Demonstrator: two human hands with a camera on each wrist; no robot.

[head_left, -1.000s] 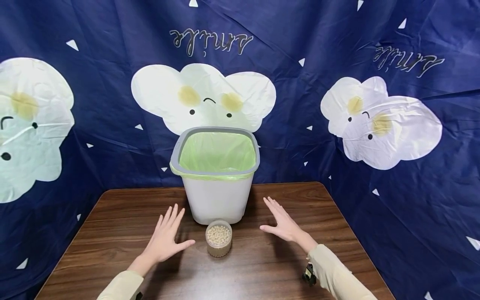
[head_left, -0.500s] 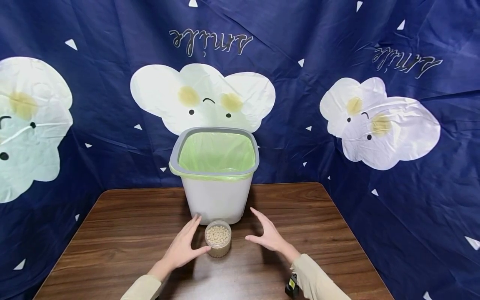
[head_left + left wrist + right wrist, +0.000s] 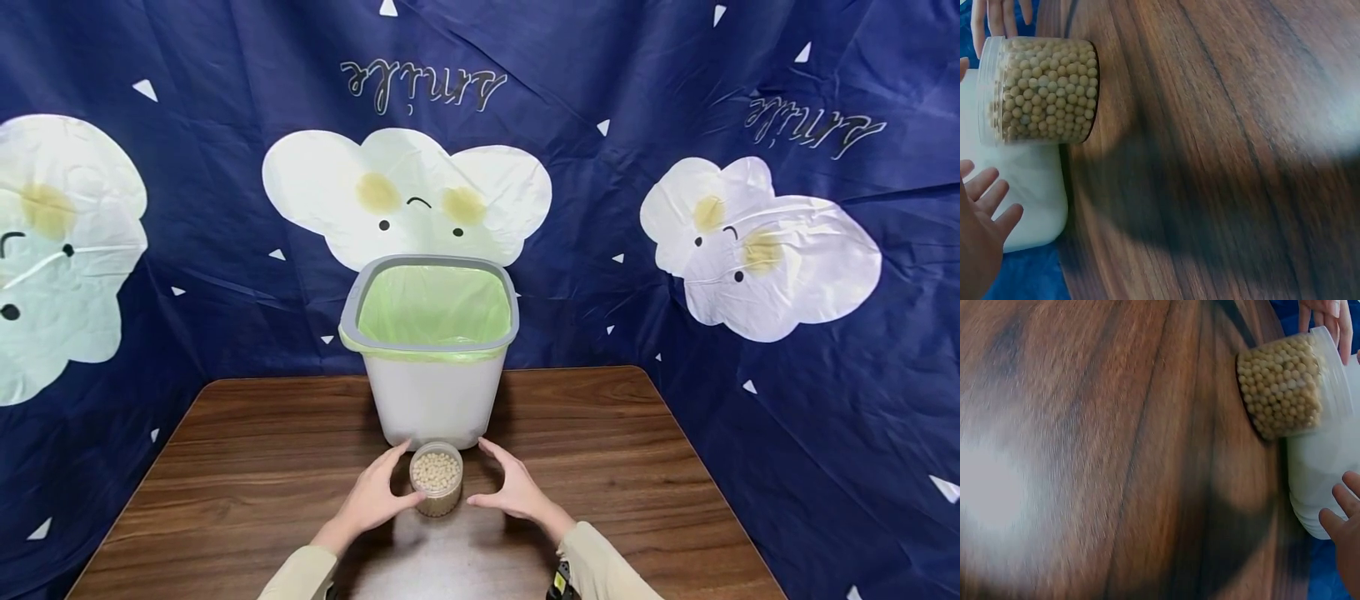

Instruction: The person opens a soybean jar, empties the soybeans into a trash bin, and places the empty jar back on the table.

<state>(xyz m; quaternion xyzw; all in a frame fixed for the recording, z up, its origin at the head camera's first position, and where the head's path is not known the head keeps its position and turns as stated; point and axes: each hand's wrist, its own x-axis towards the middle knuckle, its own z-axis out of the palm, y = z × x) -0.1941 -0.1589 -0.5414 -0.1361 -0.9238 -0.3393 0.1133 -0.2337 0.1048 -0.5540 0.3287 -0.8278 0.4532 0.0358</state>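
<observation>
Flanking upright jar of beans (image 3: 437, 473); left hand (image 3: 372, 493), right hand (image 3: 519, 490); both hands' fingers spread.

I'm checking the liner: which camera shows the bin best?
The head view: the bin shows nearly whole, with its grey rim and green liner. Both wrist views show just part of its white wall, beyond the jar.
</observation>
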